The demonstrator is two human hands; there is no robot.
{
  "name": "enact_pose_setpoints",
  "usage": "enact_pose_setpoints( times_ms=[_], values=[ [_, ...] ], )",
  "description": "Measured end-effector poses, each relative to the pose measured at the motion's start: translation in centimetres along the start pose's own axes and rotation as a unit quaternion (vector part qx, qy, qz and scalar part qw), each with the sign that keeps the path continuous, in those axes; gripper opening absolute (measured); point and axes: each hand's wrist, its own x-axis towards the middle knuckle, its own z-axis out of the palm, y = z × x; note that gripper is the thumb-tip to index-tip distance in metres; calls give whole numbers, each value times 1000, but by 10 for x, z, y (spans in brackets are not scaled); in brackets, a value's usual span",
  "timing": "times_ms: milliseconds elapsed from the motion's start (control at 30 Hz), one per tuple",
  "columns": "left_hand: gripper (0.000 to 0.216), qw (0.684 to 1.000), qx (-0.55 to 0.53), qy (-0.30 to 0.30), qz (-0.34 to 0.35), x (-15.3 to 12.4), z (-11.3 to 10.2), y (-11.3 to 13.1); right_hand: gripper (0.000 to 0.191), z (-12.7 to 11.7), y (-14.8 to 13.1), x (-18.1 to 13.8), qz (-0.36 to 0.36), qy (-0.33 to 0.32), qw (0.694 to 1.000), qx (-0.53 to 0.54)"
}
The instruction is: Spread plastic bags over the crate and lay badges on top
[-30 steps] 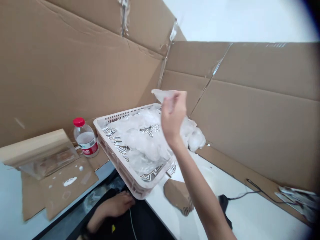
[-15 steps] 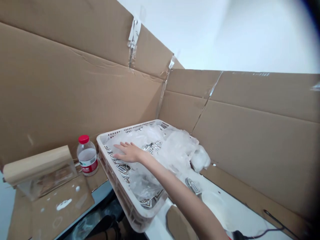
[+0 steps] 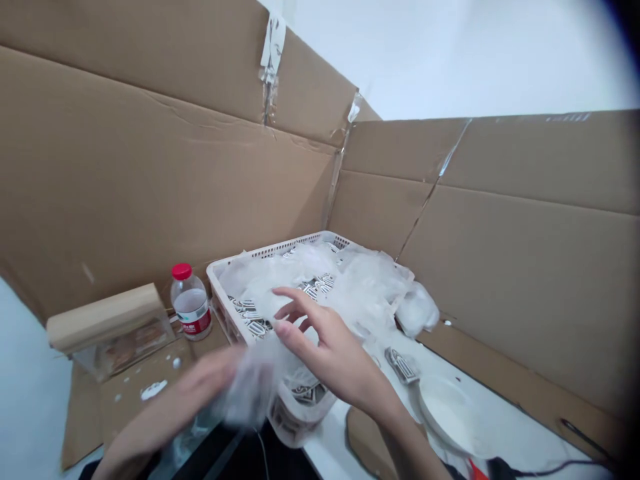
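My left hand (image 3: 227,369), smeared by motion, is closed on a crumpled clear plastic bag (image 3: 253,390) in front of the basket's near left side. My right hand (image 3: 323,343) hovers over the basket's near part, its fingers bent and apart, the thumb low beside the bag's upper edge. Whether its fingertips touch the film is hard to make out. Under and behind it stands the white plastic basket (image 3: 220,270), holding many small grey-and-white patterned pieces (image 3: 320,285) and loose clear plastic bags (image 3: 367,280).
To the left stand a red-capped bottle (image 3: 191,303) and a brown roll (image 3: 107,313) on a clear box. Right of the basket lie a bagged stack of pieces (image 3: 403,365), a white round dish (image 3: 450,413) and a cardboard piece (image 3: 363,433). Cardboard walls (image 3: 165,167) rise behind.
My right hand has drawn back from the basket's left part toward me, its fingers now bent. My left hand has come up into view with a plastic bag. The view has shifted slightly.
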Motion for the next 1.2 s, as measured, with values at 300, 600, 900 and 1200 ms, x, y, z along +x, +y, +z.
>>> enact_pose_setpoints(
  times_ms=[300,600,900,1200],
  values=[
    [34,988,-5,39,146,63,42,66,27,11,35,23,22,140,972,189],
    [37,988,-32,71,135,83,65,67,31,4,39,4,-106,390,914,-47],
    [30,989,-108,13,97,93,60,66,24,-16,50,-2,-101,293,950,-30],
    [64,895,-436,-70,-59,97,64,57,33,-27,61,3,-48,382,918,98]
  ],
)
